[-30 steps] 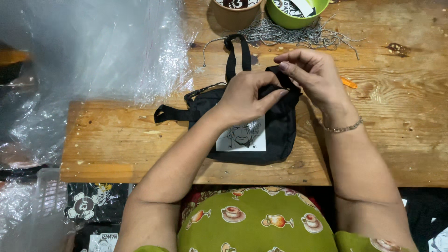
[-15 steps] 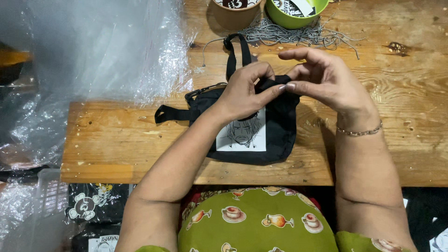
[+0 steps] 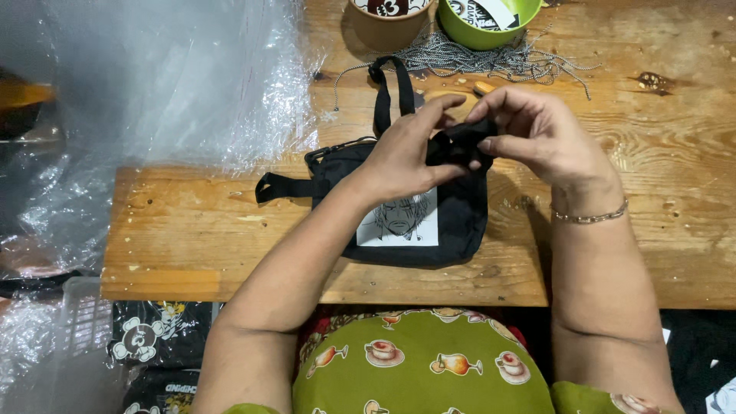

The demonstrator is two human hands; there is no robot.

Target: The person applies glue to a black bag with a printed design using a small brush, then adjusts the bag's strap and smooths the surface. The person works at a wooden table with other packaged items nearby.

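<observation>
We're looking straight down at a raw wooden desk [image 3: 652,222], knotted and scuffed, its near edge running across in front of the person's lap, which is covered in green cloth printed with cups and glasses [image 3: 429,368]. Clear plastic sheeting [image 3: 169,84] is piling over the desk's left end and spilling off toward the floor. Down at lower left, black printed fabric [image 3: 146,341] is lying below the desk edge beside more plastic.

At the far edge, a brown cup [image 3: 387,19] is sitting just beside a green bowl [image 3: 491,23]; the bowl is holding something black and white, too cut off to tell what. A tangle of thin grey cord [image 3: 475,61] is lying in front of both.

Mid-desk, the black pouch bag [image 3: 460,222] is lying flat, its white printed patch facing up, one strap trailing left and a loop pointing away. Both hands are working at its top right corner: the left hand [image 3: 402,157] is pinching a bunched black strap piece [image 3: 456,146], grip clenched on it, and the right hand [image 3: 537,134], wearing a thin bracelet [image 3: 590,217], is grasping the same piece from the other side.
</observation>
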